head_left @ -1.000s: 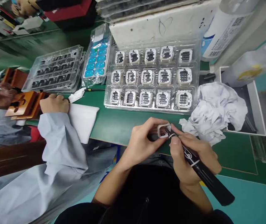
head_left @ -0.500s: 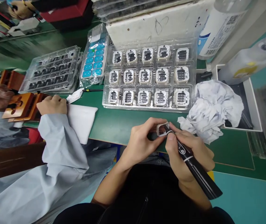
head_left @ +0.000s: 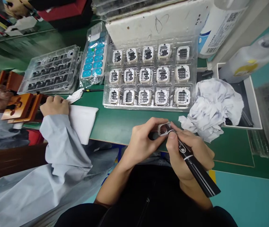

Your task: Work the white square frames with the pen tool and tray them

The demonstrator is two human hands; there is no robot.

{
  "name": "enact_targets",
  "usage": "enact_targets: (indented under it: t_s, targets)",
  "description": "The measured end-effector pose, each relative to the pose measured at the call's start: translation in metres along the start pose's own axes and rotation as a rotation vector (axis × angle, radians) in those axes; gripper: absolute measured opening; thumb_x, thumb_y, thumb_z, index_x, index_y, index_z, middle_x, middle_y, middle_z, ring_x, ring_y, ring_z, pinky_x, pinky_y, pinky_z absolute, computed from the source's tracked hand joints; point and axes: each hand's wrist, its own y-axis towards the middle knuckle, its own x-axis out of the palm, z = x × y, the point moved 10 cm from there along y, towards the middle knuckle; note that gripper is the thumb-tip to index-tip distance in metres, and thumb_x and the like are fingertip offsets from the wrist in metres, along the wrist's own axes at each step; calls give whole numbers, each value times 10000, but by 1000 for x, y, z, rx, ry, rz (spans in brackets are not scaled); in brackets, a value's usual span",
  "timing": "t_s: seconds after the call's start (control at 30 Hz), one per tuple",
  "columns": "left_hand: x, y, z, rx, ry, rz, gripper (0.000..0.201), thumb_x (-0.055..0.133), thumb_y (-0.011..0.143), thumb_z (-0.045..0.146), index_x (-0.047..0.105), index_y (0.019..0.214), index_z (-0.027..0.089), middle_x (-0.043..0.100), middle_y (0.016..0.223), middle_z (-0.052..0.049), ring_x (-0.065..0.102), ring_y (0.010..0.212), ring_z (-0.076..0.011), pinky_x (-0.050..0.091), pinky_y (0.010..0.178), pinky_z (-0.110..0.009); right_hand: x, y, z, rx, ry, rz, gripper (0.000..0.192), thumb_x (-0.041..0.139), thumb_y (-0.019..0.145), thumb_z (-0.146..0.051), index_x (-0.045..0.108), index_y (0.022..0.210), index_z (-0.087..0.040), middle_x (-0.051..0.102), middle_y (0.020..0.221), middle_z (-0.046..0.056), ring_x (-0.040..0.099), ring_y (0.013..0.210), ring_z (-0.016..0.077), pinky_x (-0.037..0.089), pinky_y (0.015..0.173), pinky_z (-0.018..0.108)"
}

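My left hand [head_left: 141, 143] pinches a small white square frame-like housing [head_left: 160, 130] at the table's front edge. My right hand [head_left: 197, 151] is wrapped round a thick black marker pen [head_left: 200, 173], whose front end meets the inside of the housing's right side. Fingers hide part of the housing, and the exact contact point of the tip cannot be made out. Just beyond both hands lies a clear plastic tray [head_left: 146, 107] holding several similar white housings with dark inserts, in rows.
Crumpled white paper [head_left: 213, 105] rests at the right, partly over a white box [head_left: 257, 110]. Bottles [head_left: 242, 63] stand behind it. A bag of blue pieces [head_left: 92, 64] and stacked trays [head_left: 51, 67] lie left, near a co-worker's hand [head_left: 55, 106] and white cloth [head_left: 83, 121].
The view has shifted slightly. Both my hands keep their grip on the housing and marker pen, with the pen's back end a little higher. The co-worker's hand has moved slightly right.
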Motion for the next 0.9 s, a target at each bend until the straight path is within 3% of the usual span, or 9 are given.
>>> enact_targets:
  t_s: [0.23,0.53,0.73,0.9]
  targets:
    - [-1,-1,-2,-1,-13,7,323,925,1082,293,845,1390,244,924,1244,-42,912,1048,-192,748,951,-273,0,-1,0,0,-27,-24,214,874,1025,-71,778,1107,-244,886,976,2,931,895,289,794,758,314]
    - [-1,0,-2,-27,-37,11,322,941,1065,294,854,1369,236,930,1248,-44,919,1061,-199,761,963,-277,0,-4,1,13,-33,-30,222,860,1024,-56,784,1126,-238,884,992,12,939,962,297,800,796,315]
    - [-1,3,-4,-48,-140,5,372,979,1013,252,844,1358,211,932,1190,-42,928,1042,-191,766,960,-256,-1,-5,6,55,90,30,169,877,1041,-61,769,1084,-184,859,948,13,937,948,272,807,932,296]
    - [2,6,-7,-95,-260,0,435,1025,934,211,833,1324,187,938,1126,-45,940,1030,-201,774,944,-243,-5,-8,13,133,144,84,179,876,1024,-76,789,1093,-217,860,939,3,938,949,300,820,855,330]
